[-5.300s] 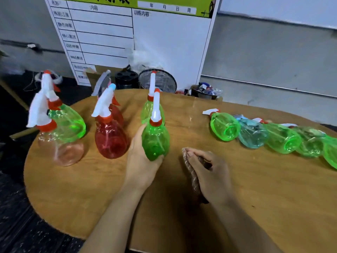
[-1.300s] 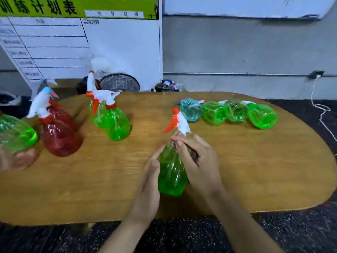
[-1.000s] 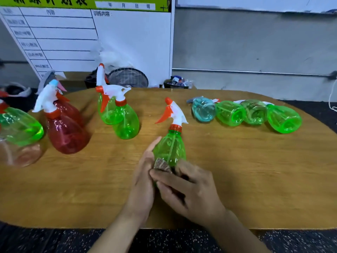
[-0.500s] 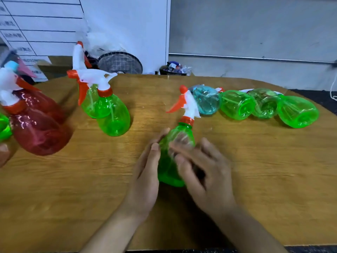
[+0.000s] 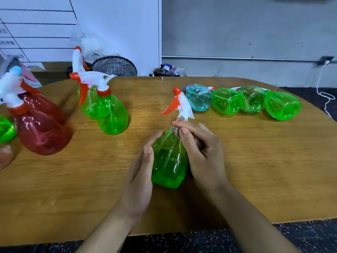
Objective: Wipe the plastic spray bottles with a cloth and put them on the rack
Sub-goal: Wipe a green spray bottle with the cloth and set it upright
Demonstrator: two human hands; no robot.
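A green spray bottle [image 5: 168, 161] with a white and orange trigger head stands tilted on the wooden table [image 5: 255, 170] in front of me. My left hand [image 5: 140, 172] holds its left side, fingers curved round the body. My right hand [image 5: 198, 148] grips a brownish cloth [image 5: 197, 143] and presses it against the bottle's neck and right shoulder; most of the cloth is hidden under the fingers. No rack is in view.
Two green bottles [image 5: 109, 112] and two red ones [image 5: 40, 128] stand upright at the left. A teal bottle [image 5: 199, 99] and three green bottles [image 5: 280, 106] lie in a row at the right. A whiteboard [image 5: 91, 30], a wire fan [image 5: 114, 66] and a white cable [image 5: 326, 95] sit behind the table.
My right hand with the cloth has slid up from the bottle's body to its neck. My left hand keeps its hold on the bottle's side.
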